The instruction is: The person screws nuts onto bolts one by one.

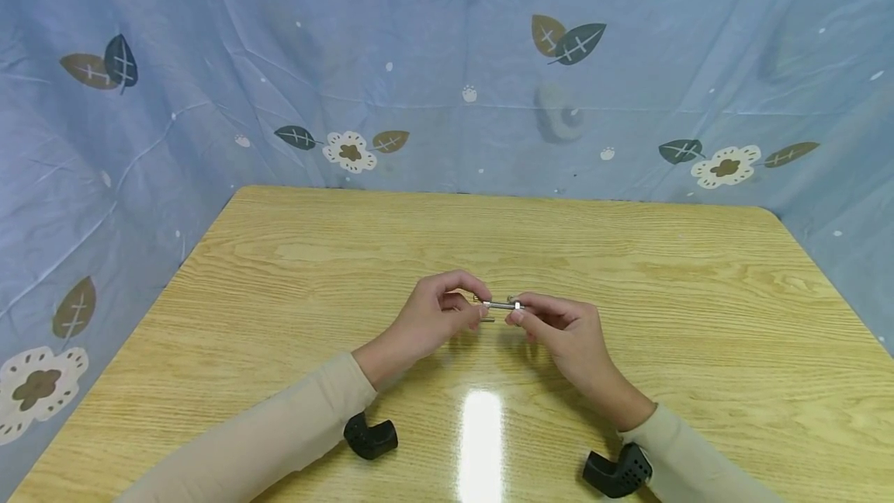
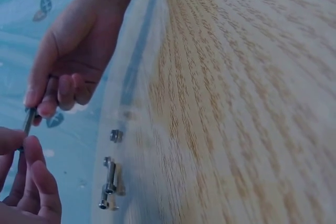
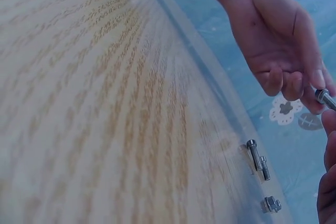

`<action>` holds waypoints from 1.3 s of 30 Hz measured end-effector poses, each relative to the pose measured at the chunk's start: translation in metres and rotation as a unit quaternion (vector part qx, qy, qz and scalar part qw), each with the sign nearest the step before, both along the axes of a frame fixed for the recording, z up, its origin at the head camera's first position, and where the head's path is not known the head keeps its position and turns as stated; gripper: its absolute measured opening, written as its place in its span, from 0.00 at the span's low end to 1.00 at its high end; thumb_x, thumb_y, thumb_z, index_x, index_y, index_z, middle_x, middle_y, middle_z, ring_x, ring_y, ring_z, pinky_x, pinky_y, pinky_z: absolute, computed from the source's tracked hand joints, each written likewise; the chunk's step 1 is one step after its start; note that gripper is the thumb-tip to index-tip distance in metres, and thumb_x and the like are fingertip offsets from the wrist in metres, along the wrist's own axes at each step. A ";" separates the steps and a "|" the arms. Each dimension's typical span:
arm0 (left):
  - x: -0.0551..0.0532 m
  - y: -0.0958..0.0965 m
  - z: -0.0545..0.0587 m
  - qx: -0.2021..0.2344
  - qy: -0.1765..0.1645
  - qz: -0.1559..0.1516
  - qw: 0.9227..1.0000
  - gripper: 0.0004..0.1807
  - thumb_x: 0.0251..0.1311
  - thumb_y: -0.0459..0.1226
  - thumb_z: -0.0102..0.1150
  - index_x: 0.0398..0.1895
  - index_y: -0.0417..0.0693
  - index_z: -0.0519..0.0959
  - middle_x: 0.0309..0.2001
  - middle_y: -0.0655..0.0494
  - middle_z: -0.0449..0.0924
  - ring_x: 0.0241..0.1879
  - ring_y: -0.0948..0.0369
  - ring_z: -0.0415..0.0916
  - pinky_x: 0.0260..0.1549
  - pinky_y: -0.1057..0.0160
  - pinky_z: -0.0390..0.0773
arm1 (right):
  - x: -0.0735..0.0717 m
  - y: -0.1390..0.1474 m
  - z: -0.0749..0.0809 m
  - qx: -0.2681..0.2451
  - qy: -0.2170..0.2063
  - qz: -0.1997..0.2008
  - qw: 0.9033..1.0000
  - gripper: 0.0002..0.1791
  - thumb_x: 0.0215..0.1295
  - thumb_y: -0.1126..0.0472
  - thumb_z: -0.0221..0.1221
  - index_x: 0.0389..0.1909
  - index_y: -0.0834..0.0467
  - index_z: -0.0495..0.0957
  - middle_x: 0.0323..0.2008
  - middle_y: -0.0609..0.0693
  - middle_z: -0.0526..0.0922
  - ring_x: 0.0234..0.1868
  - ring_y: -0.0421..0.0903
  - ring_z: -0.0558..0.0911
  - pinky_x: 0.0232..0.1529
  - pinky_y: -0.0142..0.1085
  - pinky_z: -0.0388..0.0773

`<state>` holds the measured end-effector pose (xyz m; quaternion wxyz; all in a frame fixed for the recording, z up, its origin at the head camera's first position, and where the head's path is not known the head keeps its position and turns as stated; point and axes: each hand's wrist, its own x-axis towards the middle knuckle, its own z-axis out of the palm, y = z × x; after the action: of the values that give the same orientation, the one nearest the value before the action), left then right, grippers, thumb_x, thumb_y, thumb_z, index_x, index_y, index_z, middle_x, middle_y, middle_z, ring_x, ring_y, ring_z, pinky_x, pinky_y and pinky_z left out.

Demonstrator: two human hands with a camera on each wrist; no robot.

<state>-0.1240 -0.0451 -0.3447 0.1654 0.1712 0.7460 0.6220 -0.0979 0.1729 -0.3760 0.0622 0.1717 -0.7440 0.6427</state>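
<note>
My left hand (image 1: 447, 313) pinches one end of a metal bolt (image 1: 500, 305) between thumb and index finger. Facing it, my right hand (image 1: 566, 324) pinches the other end, where a bright nut (image 1: 518, 306) shows at the fingertips. The bolt lies nearly level between the two hands, above the table. In the right wrist view its round head (image 3: 321, 95) sits at the left hand's fingertips, with thread showing beyond. Just below the left fingertips, a loose bolt (image 1: 488, 320) shows in the head view, partly hidden by that hand.
On the wood-grain table (image 1: 314, 254), two loose bolts lie close together, a longer bolt (image 3: 254, 154) and a shorter bolt (image 3: 265, 169). Near them is a small nut piece (image 3: 272, 204). A blue patterned curtain (image 1: 447, 60) hangs behind the table. Black wrist mounts (image 1: 370, 437) sit under both sleeves.
</note>
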 end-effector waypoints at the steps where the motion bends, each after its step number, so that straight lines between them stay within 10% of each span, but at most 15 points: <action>1: 0.000 0.000 0.000 0.001 -0.001 -0.002 1.000 0.09 0.63 0.35 0.60 0.46 0.51 0.80 0.35 0.34 0.81 0.37 0.41 0.80 0.31 0.60 0.74 | 0.000 0.000 0.000 0.001 0.001 0.001 1.000 0.11 0.62 0.69 0.62 0.44 0.69 0.82 0.29 0.39 0.88 0.23 0.45 0.79 0.23 0.37 0.76; 39: 0.000 -0.001 0.000 -0.002 -0.014 0.003 1.000 0.08 0.68 0.41 0.56 0.47 0.54 0.79 0.39 0.38 0.81 0.37 0.40 0.79 0.30 0.58 0.76 | 0.001 0.000 0.000 -0.007 -0.006 -0.005 1.000 0.11 0.63 0.70 0.61 0.45 0.70 0.82 0.29 0.40 0.88 0.23 0.44 0.80 0.23 0.35 0.77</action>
<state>-0.1243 -0.0458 -0.3447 0.1746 0.1602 0.7450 0.6235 -0.0969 0.1728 -0.3763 0.0621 0.1637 -0.7408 0.6485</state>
